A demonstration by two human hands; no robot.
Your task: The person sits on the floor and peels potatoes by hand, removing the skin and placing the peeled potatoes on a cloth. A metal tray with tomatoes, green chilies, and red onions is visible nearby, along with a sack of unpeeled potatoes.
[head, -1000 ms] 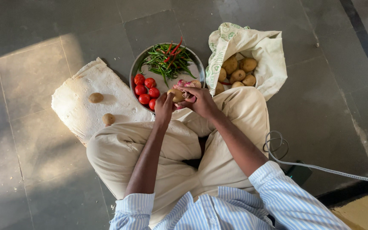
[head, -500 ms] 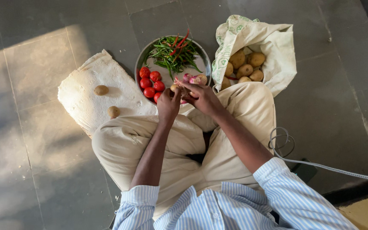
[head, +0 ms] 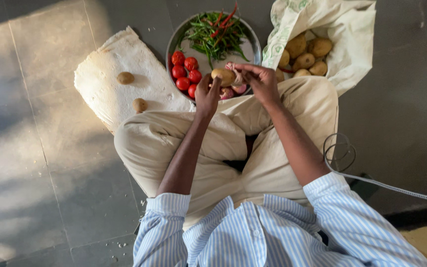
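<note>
Holding a potato (head: pixel 223 76) over the near rim of the steel plate (head: pixel 175 41), the left hand (head: pixel 207 94) pinches its lower side and the right hand (head: pixel 260 79) closes on its right end. It is oval, tan and smooth-skinned, lit by sun. Red tomatoes (head: pixel 185 73) and green chillies (head: pixel 213 34) lie on the plate; just right, a cloth bag (head: pixel 344 44) holds more potatoes.

Potato (head: pixel 223 75) now raised between both hands, seemingly turned.
</note>
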